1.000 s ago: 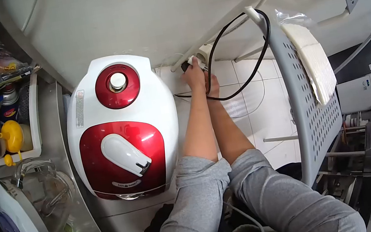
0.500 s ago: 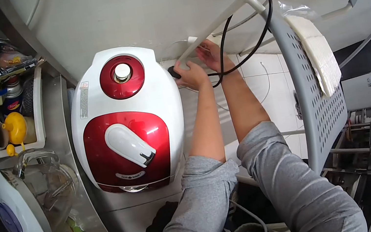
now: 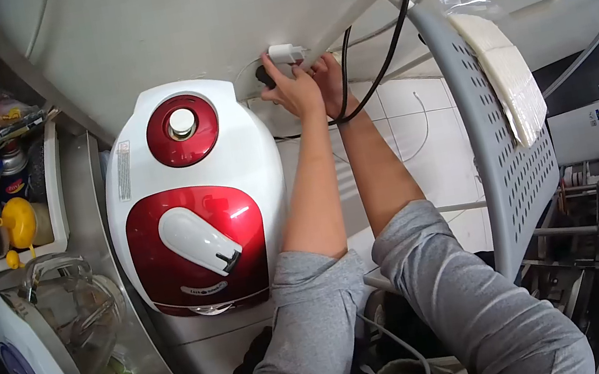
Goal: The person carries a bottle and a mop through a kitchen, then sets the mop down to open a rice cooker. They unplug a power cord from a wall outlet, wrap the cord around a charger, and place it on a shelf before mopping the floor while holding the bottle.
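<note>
My left hand [image 3: 297,94] is closed by the wall, with a black plug [image 3: 264,77] between its fingers. Right at its fingertips is a white charger plug [image 3: 286,54], a thin cable trailing from it. My right hand [image 3: 332,83] is beside the left one, fingers curled and partly hidden by the chair tube; what it grips is out of sight. A black power cord [image 3: 395,47] loops over the chair frame and crosses my right wrist. Left of my forearms stands a red and white electric cooker [image 3: 193,198], its lid down.
A grey perforated chair [image 3: 482,155] with a pale folded pad [image 3: 500,75] stands at right. On the left, a metal shelf [image 3: 100,214] bears a blender jug [image 3: 80,306] and a white tray [image 3: 57,198] of kitchen items. Behind my hands rises a white wall [image 3: 206,19].
Both hands have moved up the wall and slightly left, the black plug going with my left hand. The white charger plug shows more fully, and the view has shifted slightly.
</note>
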Demonstrator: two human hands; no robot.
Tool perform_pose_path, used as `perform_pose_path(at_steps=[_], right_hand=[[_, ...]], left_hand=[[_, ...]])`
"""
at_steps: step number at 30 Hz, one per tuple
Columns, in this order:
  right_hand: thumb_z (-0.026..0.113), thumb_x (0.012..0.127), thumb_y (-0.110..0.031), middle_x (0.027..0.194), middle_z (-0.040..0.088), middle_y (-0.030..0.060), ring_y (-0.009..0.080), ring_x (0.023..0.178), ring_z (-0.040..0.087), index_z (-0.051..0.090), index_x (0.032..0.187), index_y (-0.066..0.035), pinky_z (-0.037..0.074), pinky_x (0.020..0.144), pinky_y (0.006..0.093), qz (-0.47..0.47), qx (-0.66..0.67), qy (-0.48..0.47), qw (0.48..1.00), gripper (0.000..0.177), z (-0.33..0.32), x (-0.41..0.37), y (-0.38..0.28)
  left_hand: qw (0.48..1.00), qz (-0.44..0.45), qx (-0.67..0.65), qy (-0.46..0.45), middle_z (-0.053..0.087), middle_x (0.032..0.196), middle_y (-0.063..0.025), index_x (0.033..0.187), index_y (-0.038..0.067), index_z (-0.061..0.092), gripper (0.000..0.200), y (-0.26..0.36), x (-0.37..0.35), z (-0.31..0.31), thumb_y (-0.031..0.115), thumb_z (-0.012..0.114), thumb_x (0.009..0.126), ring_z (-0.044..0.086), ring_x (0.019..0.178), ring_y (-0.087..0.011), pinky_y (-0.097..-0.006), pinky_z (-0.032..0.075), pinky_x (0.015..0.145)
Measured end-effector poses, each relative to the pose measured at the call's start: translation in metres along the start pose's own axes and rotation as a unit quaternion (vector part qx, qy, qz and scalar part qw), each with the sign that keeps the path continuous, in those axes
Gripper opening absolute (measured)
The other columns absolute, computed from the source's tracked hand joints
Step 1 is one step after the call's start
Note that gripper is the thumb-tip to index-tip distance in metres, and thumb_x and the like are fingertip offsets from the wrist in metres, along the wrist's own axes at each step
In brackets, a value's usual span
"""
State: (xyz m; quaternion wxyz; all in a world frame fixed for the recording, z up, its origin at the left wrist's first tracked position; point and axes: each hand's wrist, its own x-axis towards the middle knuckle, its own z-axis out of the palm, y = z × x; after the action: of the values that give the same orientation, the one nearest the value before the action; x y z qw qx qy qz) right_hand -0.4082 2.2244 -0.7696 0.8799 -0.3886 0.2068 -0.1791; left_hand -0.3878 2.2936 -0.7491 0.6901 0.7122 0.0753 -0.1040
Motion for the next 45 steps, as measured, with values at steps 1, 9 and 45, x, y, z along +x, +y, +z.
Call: perform_pose_path(at_steps=[1, 9, 45], right_hand=[[0.042, 0.088, -0.03, 0.091, 0.057, 0.004, 0.015, 0.084, 0.051, 0.058, 0.096, -0.008, 0.04, 0.079, 0.0278, -0.001, 0.002, 0.001, 1.0, 0.028, 0.003, -0.002, -0.002], [0.034, 0.091, -0.029, 0.101, 0.061, 0.0076, 0.017, 0.098, 0.052, 0.059, 0.103, -0.003, 0.034, 0.093, 0.0316, -0.157, -0.163, 0.072, 0.971, 0.038, 0.005, -0.026, 0.012], [0.043, 0.079, -0.004, 0.087, 0.05, 0.0041, 0.0102, 0.066, 0.047, 0.046, 0.11, 0.0, 0.039, 0.057, 0.0221, 0.055, -0.167, -0.105, 0.979, 0.031, 0.182, -0.432, -0.167]], left_hand=[[1.0, 0.012, -0.015, 0.003, 0.031, 0.115, -0.0238, 0.135, 0.022, 0.03, 0.06, 0.004, 0.0, -0.004, 0.01, 0.054, 0.082, 0.045, 0.101, -0.0374, -0.0395, 0.041, 0.084], [0.991, -0.072, -0.083, 0.077, 0.032, 0.113, -0.0217, 0.119, 0.01, 0.04, 0.052, 0.002, -0.011, 0.001, 0.02, 0.068, 0.076, 0.044, 0.102, -0.037, -0.0403, 0.043, 0.081], [0.979, 0.062, 0.003, -0.192, 0.053, 0.075, 0.0027, 0.106, 0.001, 0.061, 0.032, 0.139, -0.047, -0.227, -0.001, 0.048, 0.077, 0.038, 0.054, -0.0033, -0.0182, 0.031, 0.048]])
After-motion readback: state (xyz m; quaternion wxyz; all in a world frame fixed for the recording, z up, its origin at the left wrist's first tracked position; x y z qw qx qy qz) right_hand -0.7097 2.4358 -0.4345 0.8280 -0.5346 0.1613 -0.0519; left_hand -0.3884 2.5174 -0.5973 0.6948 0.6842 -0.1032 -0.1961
